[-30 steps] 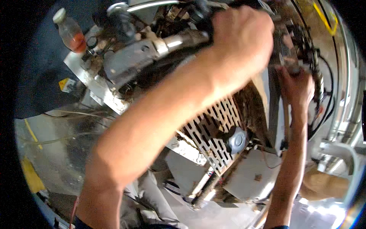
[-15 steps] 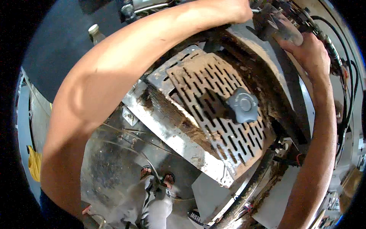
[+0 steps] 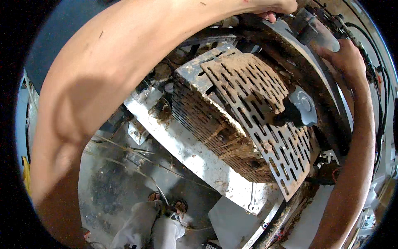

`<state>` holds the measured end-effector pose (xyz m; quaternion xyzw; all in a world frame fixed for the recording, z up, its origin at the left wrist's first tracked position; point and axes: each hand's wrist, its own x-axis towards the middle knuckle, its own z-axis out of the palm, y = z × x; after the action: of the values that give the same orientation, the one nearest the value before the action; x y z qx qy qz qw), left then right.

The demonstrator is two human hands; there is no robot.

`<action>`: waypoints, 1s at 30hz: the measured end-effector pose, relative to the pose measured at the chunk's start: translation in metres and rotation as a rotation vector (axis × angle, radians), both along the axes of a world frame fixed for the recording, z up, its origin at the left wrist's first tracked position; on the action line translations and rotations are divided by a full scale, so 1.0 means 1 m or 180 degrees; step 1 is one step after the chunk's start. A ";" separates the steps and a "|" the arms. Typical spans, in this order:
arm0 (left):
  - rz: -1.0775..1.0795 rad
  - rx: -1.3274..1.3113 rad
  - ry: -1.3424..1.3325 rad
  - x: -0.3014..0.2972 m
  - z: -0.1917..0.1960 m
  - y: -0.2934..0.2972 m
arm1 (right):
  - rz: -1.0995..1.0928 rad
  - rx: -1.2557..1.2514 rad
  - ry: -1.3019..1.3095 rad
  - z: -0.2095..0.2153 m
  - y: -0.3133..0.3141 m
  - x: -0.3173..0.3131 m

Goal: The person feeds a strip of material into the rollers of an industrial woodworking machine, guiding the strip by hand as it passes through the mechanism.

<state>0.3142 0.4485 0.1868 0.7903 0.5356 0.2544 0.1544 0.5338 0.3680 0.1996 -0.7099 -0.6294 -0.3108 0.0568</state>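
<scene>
One left hand [image 3: 281, 8] and one right hand [image 3: 349, 61] at the top and upper right of the frame.
Left fingers curl near the upper end of a curved metal strip [image 3: 300, 43]; I cannot tell whether they grasp anything. The right hand meets a clear cup [image 3: 325, 40] at upper right, its grip unclear. Right of centre sits a slotted plate [image 3: 258, 117] beneath a grey knob [image 3: 304, 106]; below, a wrench [image 3: 252, 196].

Above the slotted plate [image 3: 265, 137], left hand [image 3: 280, 6] is cropped by the upper edge, hold unclear; upper right of it, right hand [image 3: 347, 59], fingers mostly hidden; lower left, black item [image 3: 212, 245], bottom-cropped.
</scene>
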 end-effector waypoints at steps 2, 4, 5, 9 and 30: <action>-0.0014 -0.0147 0.0060 0.002 0.000 0.004 | -0.0042 -0.0018 -0.0005 0.001 0.001 0.000; -0.0027 -0.0081 -0.0039 0.001 -0.001 0.001 | -0.0051 -0.0023 0.0010 0.002 0.001 -0.001; -0.0034 0.0053 -0.0172 -0.001 -0.003 -0.002 | -0.0040 -0.0025 0.0024 0.002 0.000 -0.001; -0.0185 0.0077 -0.0931 -0.013 -0.010 -0.020 | 0.0035 -0.0150 0.0052 0.004 -0.002 -0.004; 0.0706 0.1050 -0.0348 -0.012 -0.015 -0.053 | 0.0068 -0.0179 0.0142 0.005 -0.003 -0.002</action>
<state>0.3022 0.3955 0.1721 0.7260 0.5613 0.3967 0.0227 0.5321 0.3649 0.2044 -0.7112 -0.6440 -0.2765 0.0541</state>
